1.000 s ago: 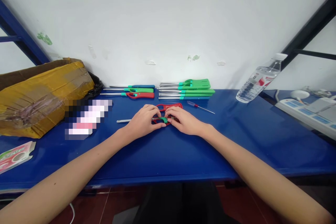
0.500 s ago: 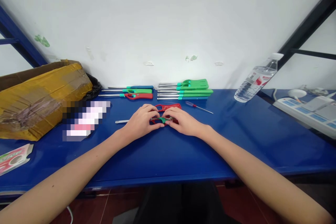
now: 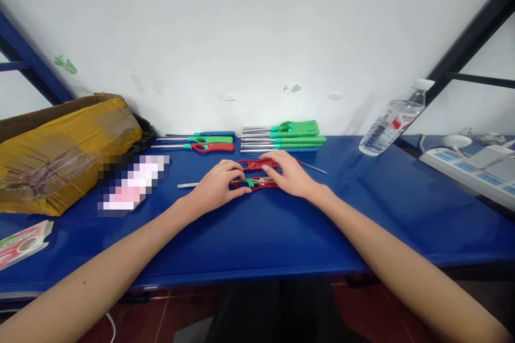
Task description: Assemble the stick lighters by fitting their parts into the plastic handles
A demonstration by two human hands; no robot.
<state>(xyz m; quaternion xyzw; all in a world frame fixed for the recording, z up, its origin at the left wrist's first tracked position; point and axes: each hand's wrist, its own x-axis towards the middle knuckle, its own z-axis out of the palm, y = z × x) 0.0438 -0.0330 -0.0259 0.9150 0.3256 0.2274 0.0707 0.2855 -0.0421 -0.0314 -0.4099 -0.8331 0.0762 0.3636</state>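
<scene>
Indoors, glossy blue table (image 3: pixel 249 241), white wall (image 3: pixel 201 27) (scuffed), reddish tiled floor (image 3: pixel 193 305).

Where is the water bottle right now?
In the head view, the bottle stands at the right, between the green lighters and the power strip.

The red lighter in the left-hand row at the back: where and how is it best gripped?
Probably by its red handle, from above and slightly from the near side, finger and thumb across it. The handle is broader than the thin metal rod, and the green lighter lies close behind, so the near edge looks easier to reach.
</scene>
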